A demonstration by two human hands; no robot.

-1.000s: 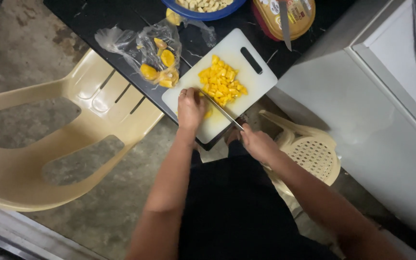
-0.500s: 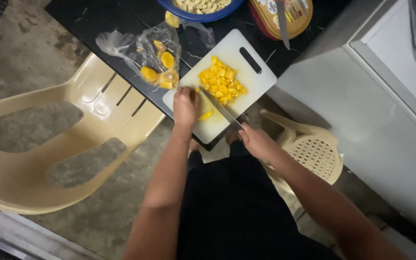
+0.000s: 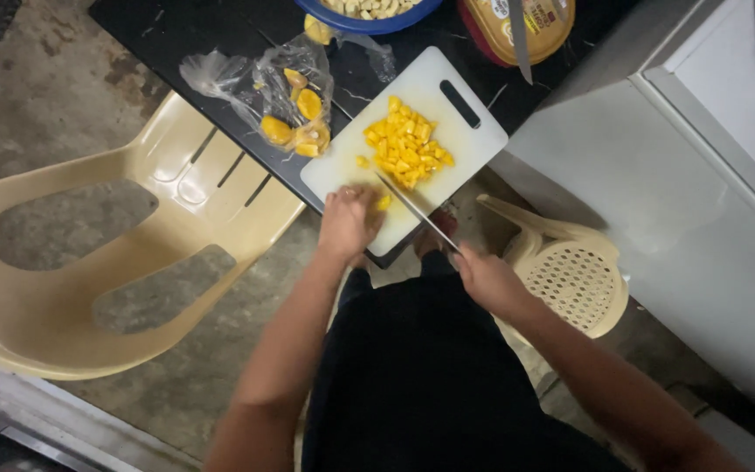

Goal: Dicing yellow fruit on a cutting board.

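Observation:
A white cutting board (image 3: 465, 131) lies on a black table (image 3: 185, 26) with a pile of diced yellow fruit (image 3: 405, 147) in its middle. My left hand (image 3: 349, 220) rests on the board's near corner, fingers curled over a yellow piece (image 3: 383, 202). My right hand (image 3: 485, 278) grips the handle of a knife (image 3: 412, 208), whose blade slants across the board's near end, its tip close to the diced pile and right beside my left hand's fingers.
A clear plastic bag (image 3: 286, 100) with yellow fruit pieces lies left of the board. A blue bowl (image 3: 369, 17) and a yellow tub (image 3: 517, 31) stand at the table's back. A beige plastic chair (image 3: 89, 262) is at left, a stool (image 3: 570, 280) at right, beside a white appliance (image 3: 701, 175).
The view has shifted slightly. My left hand stays on the yellow piece and the knife blade has shifted a little beside it.

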